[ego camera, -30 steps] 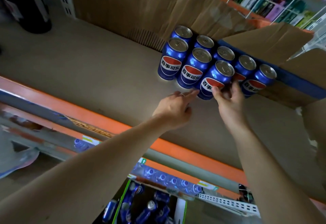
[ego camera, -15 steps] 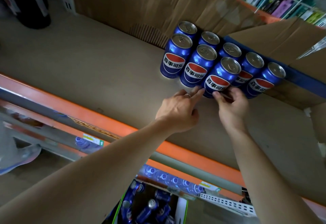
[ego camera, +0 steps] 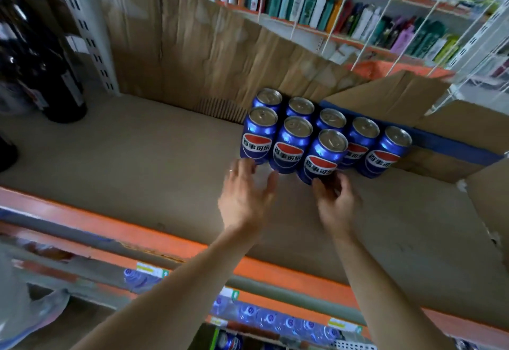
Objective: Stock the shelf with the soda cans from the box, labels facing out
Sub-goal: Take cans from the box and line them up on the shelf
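Several blue soda cans (ego camera: 289,143) with red-white-blue labels stand grouped on the cardboard-lined shelf (ego camera: 137,156), labels facing me. The front can (ego camera: 323,156) is the nearest one. My left hand (ego camera: 248,198) is spread with relaxed fingers just in front of the left cans, holding nothing. At the base of the front can sits my right hand (ego camera: 336,200), its fingers curled against the can's lower right side; the fingertips are partly hidden. Below the shelf edge, the box (ego camera: 217,336) shows another can.
A flattened cardboard sheet (ego camera: 192,46) lines the shelf back, and a cardboard flap (ego camera: 454,129) with blue tape lies right of the cans. Dark bottles (ego camera: 41,60) stand far left. An orange shelf rail (ego camera: 165,245) runs across the front. Water bottles (ego camera: 275,316) fill the lower shelf.
My left hand has opened and shifted left, away from the front can. My right hand stays at that can's base. The camera has tilted up slightly.
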